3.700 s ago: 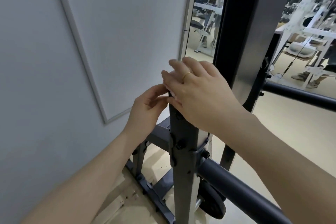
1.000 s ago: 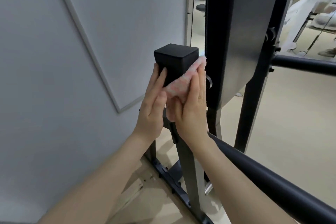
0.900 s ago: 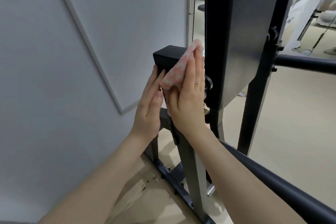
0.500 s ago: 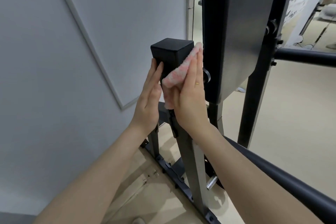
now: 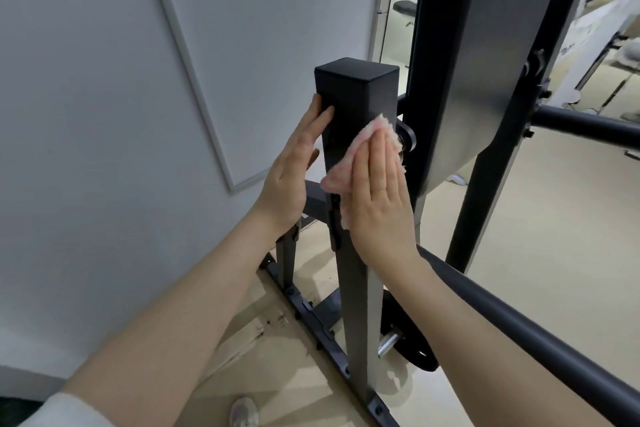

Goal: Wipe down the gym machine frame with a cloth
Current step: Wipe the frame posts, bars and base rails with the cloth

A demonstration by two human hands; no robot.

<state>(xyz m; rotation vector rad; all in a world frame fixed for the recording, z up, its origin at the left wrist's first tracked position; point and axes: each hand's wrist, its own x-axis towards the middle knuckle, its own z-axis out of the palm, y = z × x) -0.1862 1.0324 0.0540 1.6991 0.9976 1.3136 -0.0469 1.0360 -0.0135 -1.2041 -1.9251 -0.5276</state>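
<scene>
Right hand (image 5: 377,198) flat, fingers (image 5: 381,156) pressed together, pinning the pink cloth (image 5: 341,170) against the post's (image 5: 353,135) near-right face — left hand (image 5: 291,177) braces the left side, fingers straight. The post runs vertically — unwiped top cap lies just beyond the fingertips.

Two hands lie flat against one square black post (image 5: 356,97): the left hand (image 5: 289,180) on its left side, the right hand (image 5: 379,194) on its right. One pink cloth (image 5: 341,163) sits under the right hand against the post. Right of the post run two round black bars (image 5: 512,333), and one shoe (image 5: 244,413) shows near its foot.
</scene>
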